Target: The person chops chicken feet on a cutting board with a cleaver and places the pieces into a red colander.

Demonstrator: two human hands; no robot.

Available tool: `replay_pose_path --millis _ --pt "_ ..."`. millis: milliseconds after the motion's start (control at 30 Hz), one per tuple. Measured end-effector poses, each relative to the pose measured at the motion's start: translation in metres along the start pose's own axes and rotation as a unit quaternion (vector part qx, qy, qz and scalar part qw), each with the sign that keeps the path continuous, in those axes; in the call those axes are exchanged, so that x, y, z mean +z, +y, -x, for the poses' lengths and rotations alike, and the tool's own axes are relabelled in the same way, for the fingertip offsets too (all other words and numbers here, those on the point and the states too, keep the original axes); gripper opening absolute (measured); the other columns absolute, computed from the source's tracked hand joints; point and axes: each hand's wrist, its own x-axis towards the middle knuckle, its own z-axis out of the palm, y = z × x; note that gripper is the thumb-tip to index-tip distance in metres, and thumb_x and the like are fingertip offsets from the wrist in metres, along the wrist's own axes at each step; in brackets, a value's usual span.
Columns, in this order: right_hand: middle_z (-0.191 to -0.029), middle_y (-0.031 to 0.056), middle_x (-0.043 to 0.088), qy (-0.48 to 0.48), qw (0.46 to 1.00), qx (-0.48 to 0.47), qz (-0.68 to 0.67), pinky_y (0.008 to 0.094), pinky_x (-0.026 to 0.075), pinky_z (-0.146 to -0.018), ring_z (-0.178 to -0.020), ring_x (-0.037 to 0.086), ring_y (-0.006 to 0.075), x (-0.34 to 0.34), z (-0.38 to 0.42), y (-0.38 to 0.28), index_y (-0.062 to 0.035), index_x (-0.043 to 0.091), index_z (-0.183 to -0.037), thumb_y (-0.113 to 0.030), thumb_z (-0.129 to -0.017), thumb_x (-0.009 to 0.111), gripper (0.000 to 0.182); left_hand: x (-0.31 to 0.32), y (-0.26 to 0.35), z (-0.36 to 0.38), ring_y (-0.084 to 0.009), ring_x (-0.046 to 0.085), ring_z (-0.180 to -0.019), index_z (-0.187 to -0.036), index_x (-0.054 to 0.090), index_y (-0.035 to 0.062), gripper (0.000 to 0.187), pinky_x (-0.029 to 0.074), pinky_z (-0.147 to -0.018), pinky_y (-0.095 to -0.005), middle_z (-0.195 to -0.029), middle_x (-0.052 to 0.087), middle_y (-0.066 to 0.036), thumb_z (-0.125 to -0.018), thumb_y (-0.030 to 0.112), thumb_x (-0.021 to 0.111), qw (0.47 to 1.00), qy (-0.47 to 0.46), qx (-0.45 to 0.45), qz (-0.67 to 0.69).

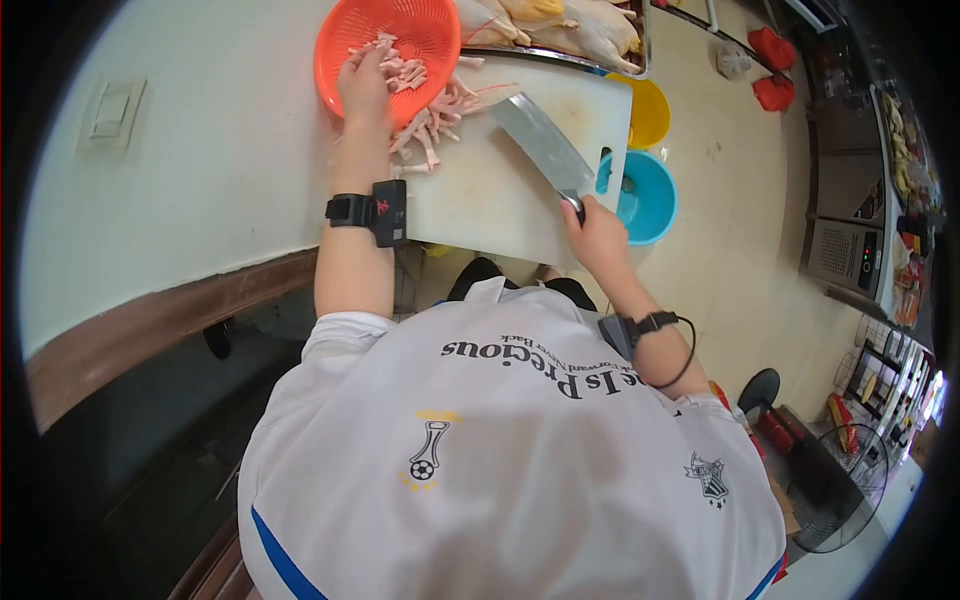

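Observation:
My right hand (597, 236) is closed around the dark handle of a cleaver (546, 141). Its broad blade slants up and left, over the white cutting board (500, 205). Inside the orange-red plastic basket (436, 62), my left hand (364, 88) has its fingers curled together on pale pink chicken foot pieces (404, 74); the fingertips are partly hidden. Whole chicken feet (432, 128) lie in a loose heap on the board, below and right of the basket. The cleaver stays apart from that heap.
A metal tray (590, 63) of whole plucked chickens (585, 28) borders the board's far edge. Beyond the right edge stand a yellow tub (650, 112) and a blue bucket (655, 200). A wall with a switch (112, 115) rises on the left. Red bags (772, 70) lie farther right.

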Motion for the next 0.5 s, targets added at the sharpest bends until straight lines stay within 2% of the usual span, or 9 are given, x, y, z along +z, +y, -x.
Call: replay_pose_path --millis 67,133,233,300,367,400,433,467,500 --pt "-0.09 0.0214 0.068 -0.002 1.0 -0.01 0.011 0.0488 0.054 -0.072 -0.088 0.068 0.04 0.013 -0.015 -0.006 -0.0026 0.064 -0.092 -0.038 -0.098 0.06 0.036 0.004 -0.003 0.005 -0.0159 0.062 -0.077 -0.116 0.059 0.0039 0.024 0.047 -0.066 -0.0304 -0.107 0.064 -0.008 -0.094 0.011 0.066 0.998 0.007 -0.02 0.062" --pt "-0.096 0.0204 0.067 -0.006 1.0 -0.02 0.018 0.0483 0.054 -0.076 -0.093 0.067 0.0394 0.021 -0.016 -0.008 -0.0027 0.065 -0.095 -0.037 -0.096 0.062 0.035 0.013 0.009 0.015 -0.016 0.064 -0.066 -0.113 0.056 0.0032 0.021 0.049 -0.052 -0.0273 -0.092 0.065 -0.009 -0.093 0.009 0.063 0.994 -0.004 -0.019 0.108" --pt "-0.112 0.0197 0.063 0.03 0.993 -0.09 0.064 0.044 0.053 -0.085 -0.107 0.062 0.038 0.014 -0.016 -0.019 -0.0031 0.067 -0.11 -0.029 -0.09 0.07 0.033 0.025 0.015 0.019 -0.0172 0.063 -0.062 -0.112 0.056 0.0038 0.021 0.047 -0.049 -0.0264 -0.091 0.062 -0.008 -0.093 0.01 0.063 0.995 -0.001 -0.012 0.102" --pt "-0.119 0.0181 0.057 0.124 0.96 -0.22 -0.12 0.0417 0.051 -0.092 -0.114 0.058 0.0368 -0.01 -0.016 -0.048 -0.0031 0.066 -0.115 -0.017 -0.085 0.074 0.034 0.032 0.011 0.015 -0.0177 0.063 -0.062 -0.111 0.056 0.0041 0.021 0.047 -0.049 -0.0265 -0.092 0.062 -0.009 -0.093 0.011 0.063 0.995 -0.001 -0.005 0.096" --pt "-0.121 0.0155 0.056 0.124 0.909 -0.341 -0.206 0.0419 0.05 -0.092 -0.111 0.057 0.0333 -0.047 -0.01 -0.094 -0.0049 0.065 -0.116 -0.01 -0.081 0.075 0.037 0.041 0.015 0.016 -0.0198 0.061 -0.077 -0.107 0.057 0.0015 0.02 0.048 -0.069 -0.0338 -0.094 0.062 -0.008 -0.093 0.013 0.065 0.994 -0.03 -0.048 0.097" --pt "-0.124 0.0139 0.056 0.137 0.883 -0.415 -0.172 0.0418 0.049 -0.094 -0.112 0.057 0.0322 -0.062 -0.009 -0.111 -0.0085 0.066 -0.119 -0.009 -0.078 0.076 0.042 0.046 0.012 0.013 -0.0198 0.061 -0.077 -0.107 0.057 0.0015 0.02 0.048 -0.069 -0.0338 -0.094 0.062 -0.008 -0.093 0.013 0.065 0.993 -0.034 -0.049 0.099" --pt "-0.127 0.0123 0.056 0.149 0.851 -0.484 -0.138 0.0418 0.048 -0.096 -0.113 0.057 0.0311 -0.073 -0.007 -0.124 -0.0121 0.066 -0.122 -0.007 -0.075 0.077 0.048 0.052 0.008 0.008 -0.0183 0.057 -0.069 -0.099 0.058 0.0068 0.013 0.042 -0.057 -0.0301 -0.086 0.06 -0.007 -0.09 0.015 0.064 0.99 -0.044 -0.072 0.11" --pt "-0.127 0.0123 0.056 0.153 0.853 -0.481 -0.137 0.0418 0.048 -0.096 -0.113 0.057 0.0311 -0.081 -0.004 -0.135 -0.0121 0.066 -0.122 -0.007 -0.075 0.077 0.048 0.058 0.005 0.004 -0.0168 0.053 -0.061 -0.09 0.059 0.0121 0.007 0.036 -0.045 -0.0264 -0.078 0.058 -0.005 -0.087 0.016 0.063 0.987 -0.055 -0.094 0.119" --pt "-0.129 0.0107 0.056 0.167 0.817 -0.547 -0.08 0.0413 0.046 -0.098 -0.115 0.056 0.0305 -0.088 -0.003 -0.144 -0.0159 0.066 -0.124 -0.005 -0.073 0.076 0.053 0.063 0.004 0.001 -0.0168 0.053 -0.061 -0.09 0.059 0.0121 0.007 0.036 -0.045 -0.0264 -0.078 0.058 -0.005 -0.087 0.016 0.063 0.986 -0.062 -0.095 0.119"
